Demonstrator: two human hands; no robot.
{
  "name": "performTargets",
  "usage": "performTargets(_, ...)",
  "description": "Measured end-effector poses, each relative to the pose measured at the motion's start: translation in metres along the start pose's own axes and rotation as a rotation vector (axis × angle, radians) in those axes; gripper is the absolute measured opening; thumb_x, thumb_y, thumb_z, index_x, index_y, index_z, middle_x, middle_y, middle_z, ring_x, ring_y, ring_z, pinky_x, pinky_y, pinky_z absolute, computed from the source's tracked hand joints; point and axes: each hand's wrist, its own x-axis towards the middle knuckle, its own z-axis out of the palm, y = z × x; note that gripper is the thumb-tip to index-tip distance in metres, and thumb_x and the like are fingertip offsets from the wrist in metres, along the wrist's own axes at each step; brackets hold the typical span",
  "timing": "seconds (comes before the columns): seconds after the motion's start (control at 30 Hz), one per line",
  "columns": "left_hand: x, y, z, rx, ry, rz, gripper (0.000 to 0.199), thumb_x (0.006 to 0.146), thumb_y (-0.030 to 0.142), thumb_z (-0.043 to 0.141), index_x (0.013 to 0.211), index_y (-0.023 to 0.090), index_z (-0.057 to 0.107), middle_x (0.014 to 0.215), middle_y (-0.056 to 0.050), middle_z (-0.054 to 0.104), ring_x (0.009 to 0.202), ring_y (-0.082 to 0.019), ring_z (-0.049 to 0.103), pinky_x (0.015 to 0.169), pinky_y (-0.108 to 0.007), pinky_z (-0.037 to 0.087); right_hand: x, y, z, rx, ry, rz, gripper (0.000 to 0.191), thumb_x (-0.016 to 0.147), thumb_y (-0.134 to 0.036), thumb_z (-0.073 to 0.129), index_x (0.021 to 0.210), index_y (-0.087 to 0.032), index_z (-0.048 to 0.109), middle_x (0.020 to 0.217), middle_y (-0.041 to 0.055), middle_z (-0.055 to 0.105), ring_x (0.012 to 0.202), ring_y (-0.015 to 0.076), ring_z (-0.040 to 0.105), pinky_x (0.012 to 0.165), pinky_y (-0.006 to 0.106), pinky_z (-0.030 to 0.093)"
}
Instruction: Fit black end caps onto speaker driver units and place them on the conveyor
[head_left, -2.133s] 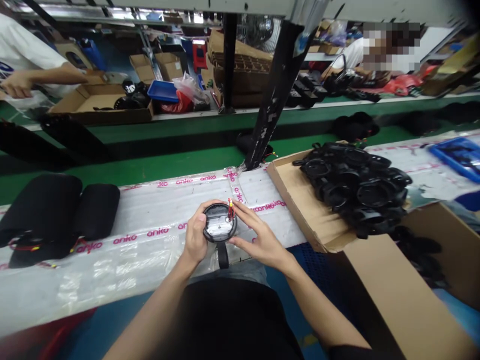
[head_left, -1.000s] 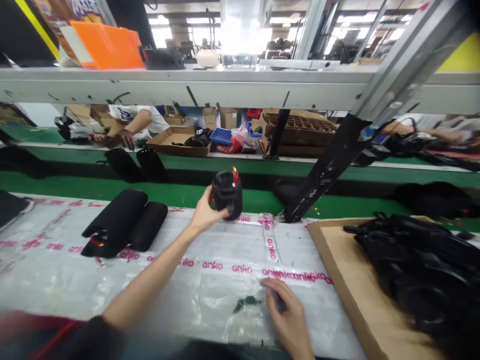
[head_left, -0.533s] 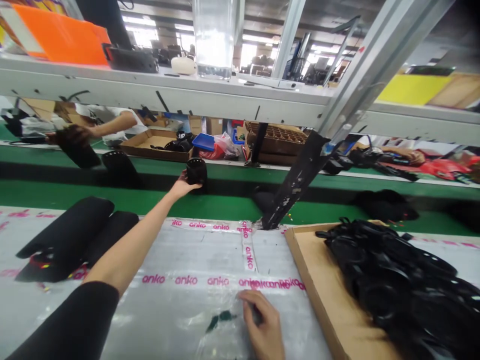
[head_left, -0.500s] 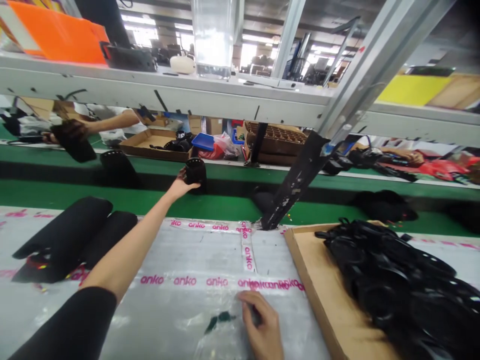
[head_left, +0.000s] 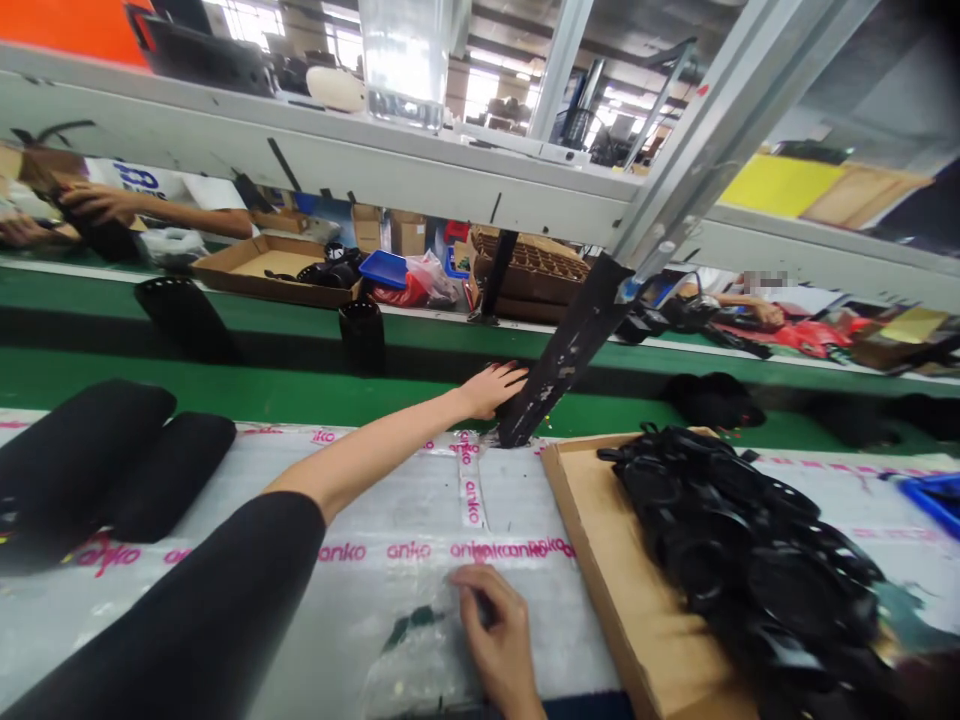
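My left hand [head_left: 493, 390] reaches over the green belt with its fingers stretched out, just left of a slanted black post [head_left: 562, 350]. Its fingertips are at a dark item, mostly hidden by the hand and post; I cannot make out its kind. Left of it, a black tube-shaped piece [head_left: 361, 338] with holes along its upper rim stands upright on the belt. My right hand [head_left: 496, 635] hovers low over the plastic-covered table [head_left: 352, 610], fingers loosely curled, thumb apart, nothing visible in it. Two black padded pieces [head_left: 86, 450] lie on the table at left.
A cardboard tray [head_left: 600, 560] of black strapped parts [head_left: 750, 560] stands at right. A shelf [head_left: 300, 150] crosses overhead, with a metal upright [head_left: 690, 170]. Another black piece [head_left: 184, 315] stands on the belt [head_left: 277, 400]. Across it, a co-worker's hand [head_left: 105, 203] holds a dark item.
My left hand has let go of the black tube-shaped piece, leaving it standing on the belt, and moved right to the post. My right hand stays about where it was. The view has shifted.
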Motion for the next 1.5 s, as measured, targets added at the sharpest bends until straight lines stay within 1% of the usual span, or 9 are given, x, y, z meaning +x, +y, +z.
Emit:
performTargets(0.13, 0.010, -0.001, 0.015, 0.053, -0.013, -0.092, 0.083, 0.048, -0.005, 0.082, 0.128, 0.015, 0.071, 0.143, -0.018, 0.069, 0.141, -0.038, 0.058, 0.128, -0.051, 0.036, -0.001, -0.001, 0.000, -0.006, -0.007, 0.017, 0.023, 0.095, -0.020, 0.062, 0.090, -0.025, 0.084, 0.090, 0.0050, 0.085, 0.086, 0.0234, 0.084, 0.079, 0.030, 0.067)
performTargets(0.3, -0.018, -0.009, -0.022, 0.096, 0.203, -0.364, 0.087, 0.059, 0.023, 0.098, 0.136, 0.010, 0.060, 0.141, -0.026, 0.063, 0.140, -0.046, 0.056, 0.124, -0.058, 0.037, -0.003, 0.005, -0.001, -0.013, -0.029, -0.027, 0.024, 0.094, -0.017, 0.060, 0.093, -0.023, 0.084, 0.093, 0.0065, 0.085, 0.089, 0.0230, 0.083, 0.082, 0.032, 0.067)
performTargets(0.57, -0.170, 0.040, -0.098, -0.115, 0.438, -0.459, 0.108, 0.062, 0.049, 0.100, 0.145, 0.022, 0.037, 0.133, -0.012, 0.069, 0.122, -0.033, 0.073, 0.105, -0.047, 0.059, 0.000, -0.010, 0.011, 0.108, -0.082, 0.033, 0.053, 0.098, -0.033, 0.067, 0.151, -0.027, 0.064, 0.153, 0.0144, 0.067, 0.127, 0.0287, 0.073, 0.104, 0.045, 0.063)
performTargets(0.77, -0.276, 0.144, -0.045, -0.415, 0.595, -0.480, 0.106, 0.078, 0.049, 0.092, 0.162, 0.028, 0.030, 0.161, -0.017, 0.050, 0.150, -0.039, 0.055, 0.126, -0.058, 0.044, -0.002, -0.055, 0.036, 0.351, -0.394, 0.067, 0.094, 0.103, -0.074, 0.046, 0.178, -0.030, 0.007, 0.187, 0.0056, 0.012, 0.174, 0.0313, 0.006, 0.139, 0.061, 0.009)
performTargets(0.87, -0.318, 0.181, -0.014, -0.520, 0.498, -0.507, 0.097, 0.098, 0.045, 0.073, 0.173, 0.032, 0.013, 0.181, -0.015, 0.023, 0.169, -0.038, 0.024, 0.138, -0.060, 0.025, 0.001, -0.049, 0.041, 0.410, -0.381, 0.094, 0.100, 0.101, -0.078, 0.046, 0.178, -0.028, 0.007, 0.187, 0.0073, 0.013, 0.173, 0.0321, 0.008, 0.139, 0.060, 0.010)
performTargets(0.97, -0.347, 0.190, 0.002, -0.607, 0.486, -0.544, 0.071, 0.107, 0.042, 0.062, 0.169, 0.035, 0.029, 0.176, -0.011, 0.032, 0.164, -0.035, 0.034, 0.133, -0.057, 0.035, 0.012, -0.036, 0.041, 0.389, -0.285, 0.068, 0.099, 0.098, -0.073, 0.059, 0.176, -0.027, 0.017, 0.184, 0.0103, 0.022, 0.171, 0.0343, 0.021, 0.138, 0.060, 0.018)
performTargets(1.1, -0.347, 0.169, 0.004, -0.557, 0.549, -0.518, 0.069, 0.099, 0.049, 0.074, 0.159, 0.032, 0.045, 0.155, -0.013, 0.052, 0.138, -0.033, 0.059, 0.114, -0.052, 0.053, 0.021, -0.028, 0.040, 0.327, -0.153, -0.027, 0.098, 0.093, -0.072, 0.065, 0.171, -0.024, 0.030, 0.180, 0.0146, 0.033, 0.166, 0.0362, 0.033, 0.137, 0.058, 0.027)
performTargets(1.33, -0.307, 0.146, -0.010, -0.735, 0.249, -0.211, 0.092, 0.098, 0.064, 0.068, 0.172, 0.029, 0.026, 0.178, -0.015, 0.030, 0.166, -0.039, 0.030, 0.137, -0.059, 0.025, 0.002, -0.036, 0.046, 0.232, -0.002, -0.066, 0.096, 0.095, -0.070, 0.061, 0.171, -0.024, 0.026, 0.177, 0.0163, 0.037, 0.164, 0.0384, 0.038, 0.133, 0.061, 0.035)
performTargets(1.5, -0.309, 0.156, 0.013, -0.831, 0.389, -0.231, 0.091, 0.097, 0.063, 0.069, 0.171, 0.027, 0.030, 0.172, -0.016, 0.041, 0.158, -0.038, 0.043, 0.133, -0.056, 0.034, -0.011, -0.034, 0.060, 0.288, 0.105, -0.089, 0.095, 0.095, -0.061, 0.064, 0.173, -0.026, 0.022, 0.176, 0.0154, 0.038, 0.162, 0.0384, 0.040, 0.130, 0.061, 0.039)
